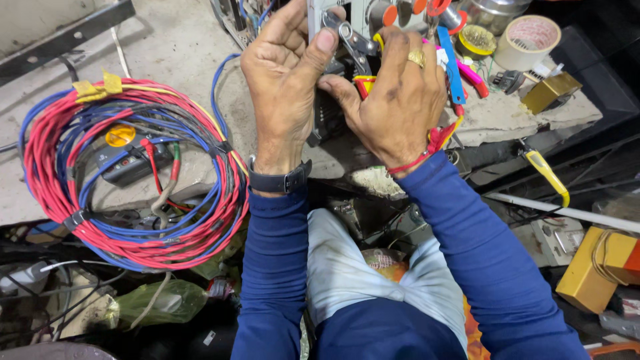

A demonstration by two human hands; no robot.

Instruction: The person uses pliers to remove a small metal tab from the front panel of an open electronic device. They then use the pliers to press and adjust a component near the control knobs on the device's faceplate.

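Observation:
My left hand (283, 83) grips a small dark electrical part (327, 117) held over the edge of a rough concrete bench (180, 47); its thumb presses near the steel jaws of the pliers. My right hand (397, 100), with a gold ring and a red thread at the wrist, is closed on pliers (357, 47) with red and yellow handles, their jaws set on the top of the part. Both sleeves are blue, and a dark watch sits on my left wrist.
A big coil of red, blue and black wire (127, 173) lies at left over a dark meter with a yellow knob (120, 137). Tape rolls (530, 40), a blue tool (450, 63) and a yellow-handled tool (547, 173) sit at right. Yellow boxes (593, 267) stand below right.

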